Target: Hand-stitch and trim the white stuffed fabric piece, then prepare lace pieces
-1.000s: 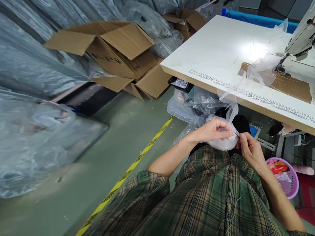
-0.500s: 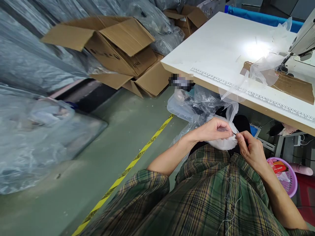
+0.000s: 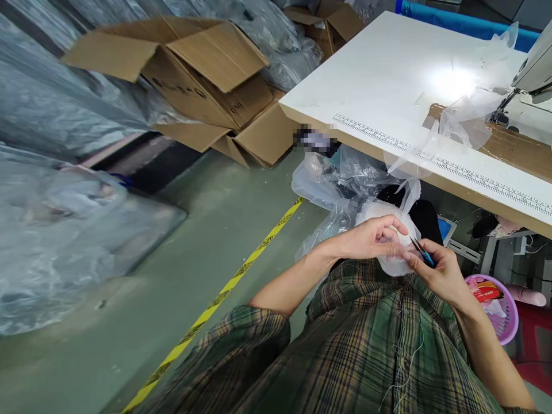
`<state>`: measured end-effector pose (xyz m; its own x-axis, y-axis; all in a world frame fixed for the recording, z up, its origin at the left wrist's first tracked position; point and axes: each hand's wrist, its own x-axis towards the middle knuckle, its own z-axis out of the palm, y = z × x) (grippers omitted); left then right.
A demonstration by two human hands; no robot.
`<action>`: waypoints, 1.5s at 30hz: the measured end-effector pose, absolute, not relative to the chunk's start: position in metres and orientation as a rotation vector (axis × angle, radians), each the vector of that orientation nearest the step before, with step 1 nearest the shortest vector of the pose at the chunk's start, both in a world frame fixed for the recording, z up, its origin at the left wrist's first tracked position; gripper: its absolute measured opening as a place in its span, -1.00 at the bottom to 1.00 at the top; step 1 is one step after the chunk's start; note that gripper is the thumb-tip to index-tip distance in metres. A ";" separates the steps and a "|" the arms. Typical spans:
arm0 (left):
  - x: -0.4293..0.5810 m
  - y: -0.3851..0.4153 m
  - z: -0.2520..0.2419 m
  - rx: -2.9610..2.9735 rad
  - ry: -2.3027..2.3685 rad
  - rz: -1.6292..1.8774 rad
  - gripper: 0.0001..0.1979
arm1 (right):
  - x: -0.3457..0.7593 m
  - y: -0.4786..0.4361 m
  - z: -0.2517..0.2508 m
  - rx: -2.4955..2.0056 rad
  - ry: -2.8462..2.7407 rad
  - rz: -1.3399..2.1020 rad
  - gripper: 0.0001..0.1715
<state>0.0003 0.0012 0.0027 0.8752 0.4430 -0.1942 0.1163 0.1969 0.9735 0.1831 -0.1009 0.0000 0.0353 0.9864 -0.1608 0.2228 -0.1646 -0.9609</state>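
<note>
With the right hand (image 3: 444,275), gripping a small blue tool (image 3: 426,258) between thumb and bent fingers, and aiming its two thin dark prongs, slightly parted, away from the body toward the fingers of the left hand (image 3: 373,237). With that left hand, curling the fingers over sheer white material (image 3: 393,266), just left of the tool, with the thumb tip close to the right thumb. Cannot tell whether pinching the material or only resting against it. Having this material over the lap, beneath the left hand and showing on both its near and far sides. Wearing a plaid shirt (image 3: 366,333), nearer the body than both hands. Facing, beyond the hands, a white table (image 3: 366,75) with brown cardboard (image 3: 517,144) on it, beside a sewing machine (image 3: 535,72), past the right hand. To the right of the right hand, lower down, having a purple basket (image 3: 515,322) with a red packet (image 3: 489,290) inside. To the left of the left hand, on the floor, seeing yellow tape (image 3: 241,270) and, farther off, an open cardboard box (image 3: 194,95).
</note>
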 end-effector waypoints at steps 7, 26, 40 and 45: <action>-0.014 0.022 -0.026 1.494 0.569 0.228 -0.50 | 0.179 -0.098 -0.042 -1.560 -0.728 1.148 -0.34; 0.026 -0.006 -0.107 2.759 0.511 0.635 -0.42 | 0.204 -0.041 -0.063 -1.695 -0.966 0.584 -0.39; -0.033 0.021 -0.106 2.543 0.469 0.617 -0.64 | 0.194 -0.084 -0.096 -1.776 -0.920 0.889 -0.36; -0.037 0.017 -0.095 2.440 0.547 0.561 -0.59 | 0.191 -0.090 -0.095 -1.871 -0.900 0.692 -0.39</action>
